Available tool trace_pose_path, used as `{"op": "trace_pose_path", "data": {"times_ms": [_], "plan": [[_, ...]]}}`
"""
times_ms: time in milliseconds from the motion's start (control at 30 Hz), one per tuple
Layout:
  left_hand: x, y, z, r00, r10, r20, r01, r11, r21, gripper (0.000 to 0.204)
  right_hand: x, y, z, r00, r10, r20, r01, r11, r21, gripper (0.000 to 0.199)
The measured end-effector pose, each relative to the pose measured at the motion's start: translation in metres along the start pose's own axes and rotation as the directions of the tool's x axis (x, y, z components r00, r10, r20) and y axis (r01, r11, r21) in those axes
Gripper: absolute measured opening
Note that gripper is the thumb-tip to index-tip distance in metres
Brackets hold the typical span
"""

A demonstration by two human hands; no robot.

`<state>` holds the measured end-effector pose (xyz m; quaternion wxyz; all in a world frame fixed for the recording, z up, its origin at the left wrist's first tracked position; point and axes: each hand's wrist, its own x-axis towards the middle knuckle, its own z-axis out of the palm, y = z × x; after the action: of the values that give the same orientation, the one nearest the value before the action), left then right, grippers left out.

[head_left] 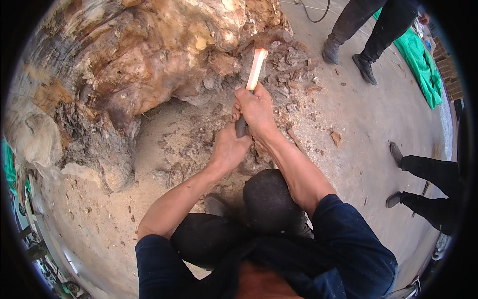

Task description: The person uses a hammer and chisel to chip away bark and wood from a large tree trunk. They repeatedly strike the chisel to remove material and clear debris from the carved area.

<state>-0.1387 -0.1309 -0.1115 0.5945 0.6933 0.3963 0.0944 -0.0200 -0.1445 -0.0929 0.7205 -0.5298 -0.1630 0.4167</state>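
The dark-trousered knees [269, 199] and blue sleeves [348, 239] of the crouching person were seen nearest the camera, with both bare forearms stretched forward from them. A hatchet with a pale wooden handle [256, 70] was held in both hands: the right hand [255, 110] was wrapped high on the shaft, its fingers [244, 97] curled tightly closed around it, while the left hand [228, 147] was closed just below and behind, around the dark lower end of the handle [241, 127]. No finger was seen spread. The hatchet head [266, 40] was buried or pressed against the rotted base of a huge gnarled stump [139, 65], directly ahead of the fingers. The work was judged to be partly advanced: a hollow had been cut under the stump to the left of the fingers, and broken chips and crumbled wood [294, 104] were scattered over the concrete floor [378, 124] around and to the right of them. Most of the stump was left uncut. Two bystanders' legs [363, 30] [428, 184] were noted well apart to the right.
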Motion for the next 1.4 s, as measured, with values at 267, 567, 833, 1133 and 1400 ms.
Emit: {"op": "trace_pose_path", "data": {"times_ms": [267,567,833,1133,1400], "plan": [[-0.029,-0.021,0.02,0.971,0.108,0.215,-0.109,0.994,-0.01,0.032,-0.02,0.016,-0.034,0.976,0.207,0.068,-0.201,0.975,-0.094,0.003],[0.038,-0.022,-0.038,0.966,0.023,-0.258,-0.07,0.982,-0.174,0.051,-0.018,0.002,-0.059,0.979,0.192,0.062,-0.19,0.981,-0.031,0.01],[0.026,-0.021,-0.018,0.958,0.022,0.285,0.151,0.808,-0.57,0.07,0.015,0.031,-0.027,0.979,-0.018,0.204,0.018,1.0,0.003,0.014],[0.046,-0.066,-0.058,0.978,0.049,0.204,0.024,0.94,-0.342,0.03,0.043,0.081,0.003,0.972,-0.059,0.226,0.063,0.998,-0.011,0.013],[0.061,-0.092,-0.048,0.998,0.005,0.061,0.006,0.986,-0.166,0.02,0.053,0.099,0.016,0.985,-0.072,0.155,0.098,0.982,-0.163,0.014]]}}
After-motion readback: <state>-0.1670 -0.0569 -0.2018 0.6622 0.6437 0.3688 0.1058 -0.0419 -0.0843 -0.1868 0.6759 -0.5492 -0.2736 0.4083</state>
